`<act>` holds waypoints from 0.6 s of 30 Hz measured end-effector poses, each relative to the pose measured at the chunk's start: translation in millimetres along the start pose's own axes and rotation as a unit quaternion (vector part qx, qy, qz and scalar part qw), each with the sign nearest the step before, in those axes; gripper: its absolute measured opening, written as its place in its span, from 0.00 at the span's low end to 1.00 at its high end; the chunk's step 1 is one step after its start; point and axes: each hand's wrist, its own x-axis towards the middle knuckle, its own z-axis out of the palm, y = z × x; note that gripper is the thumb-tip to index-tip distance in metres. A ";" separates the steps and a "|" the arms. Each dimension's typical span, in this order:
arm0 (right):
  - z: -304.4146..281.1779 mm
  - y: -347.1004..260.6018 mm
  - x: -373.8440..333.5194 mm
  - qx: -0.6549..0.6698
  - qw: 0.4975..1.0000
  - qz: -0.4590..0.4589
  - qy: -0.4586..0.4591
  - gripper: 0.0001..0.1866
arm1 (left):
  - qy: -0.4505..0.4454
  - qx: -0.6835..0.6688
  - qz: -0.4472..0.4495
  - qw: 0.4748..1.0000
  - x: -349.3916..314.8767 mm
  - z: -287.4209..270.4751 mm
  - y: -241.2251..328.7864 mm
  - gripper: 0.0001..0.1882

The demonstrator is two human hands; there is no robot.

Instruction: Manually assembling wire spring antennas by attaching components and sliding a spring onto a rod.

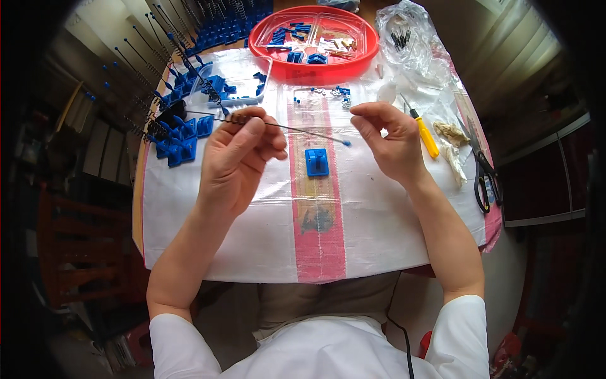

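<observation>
My left hand (237,151) is closed, pinching a thin dark rod with a coiled spring section (306,132) between thumb and fingers. The rod slants across toward the right and ends in a small blue tip (346,143). My right hand (391,142) hovers just beyond that tip, apart from it. Its thumb and forefinger come together in a pinch; anything between them is too small to make out. Below the rod, a blue square plastic base (317,162) with a raised middle lies on the striped cloth.
Blue stands with springy rods (180,136) crowd the left. A clear tray (243,66) and red oval tray (259,60) hold parts behind. Small nuts and blue bits (344,95) lie beyond my hands. A yellow-handled screwdriver (427,138), scissors (485,183) and plastic bag (413,38) are right.
</observation>
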 end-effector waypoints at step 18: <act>9.6 -27.9 -3.0 0.051 0.969 -0.243 0.008 0.15 | 0.018 -0.026 -0.238 0.971 11.5 47.3 -23.8 0.13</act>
